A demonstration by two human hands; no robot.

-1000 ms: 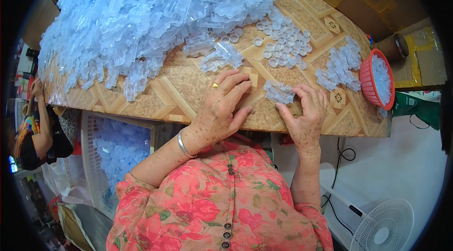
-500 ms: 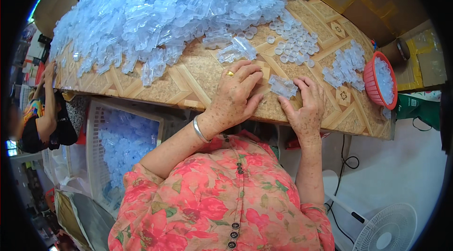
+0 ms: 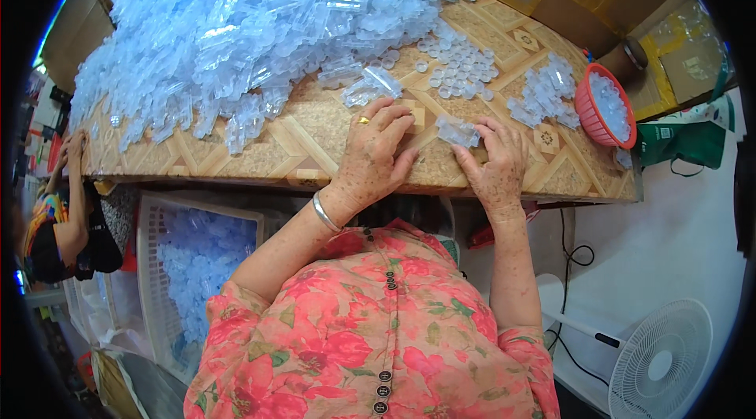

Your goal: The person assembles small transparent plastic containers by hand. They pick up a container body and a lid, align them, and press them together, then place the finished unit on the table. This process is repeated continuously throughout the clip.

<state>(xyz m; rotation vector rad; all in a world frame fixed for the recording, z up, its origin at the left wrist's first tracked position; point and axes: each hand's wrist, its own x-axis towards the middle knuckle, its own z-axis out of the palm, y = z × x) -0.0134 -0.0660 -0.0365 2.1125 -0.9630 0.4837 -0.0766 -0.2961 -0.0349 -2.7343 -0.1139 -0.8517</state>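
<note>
My left hand (image 3: 373, 150) rests on the table's near edge, fingers loosely bent and thumb apart, with nothing visible in it. Just beyond its fingertips lie clear plastic pieces (image 3: 373, 88), flat and oblong. My right hand (image 3: 499, 165) has its thumb and forefinger at the right end of a clear plastic piece (image 3: 455, 131), which lies low over the tabletop between my hands. Small clear round caps (image 3: 466, 72) are spread farther back. More clear plastic pieces (image 3: 545, 94) form a small pile to the right.
A large heap of clear bluish plastic pieces (image 3: 236, 33) covers the table's (image 3: 303, 139) far left. A red basket (image 3: 596, 116) holds more at the right edge. Below stand a white crate (image 3: 150, 261) and a white fan (image 3: 660, 364). Another person's arm (image 3: 75, 190) is far left.
The whole view has shifted, so the table appears farther left. The small clear piece and my right hand have moved slightly away from me; my left hand stays nearly still.
</note>
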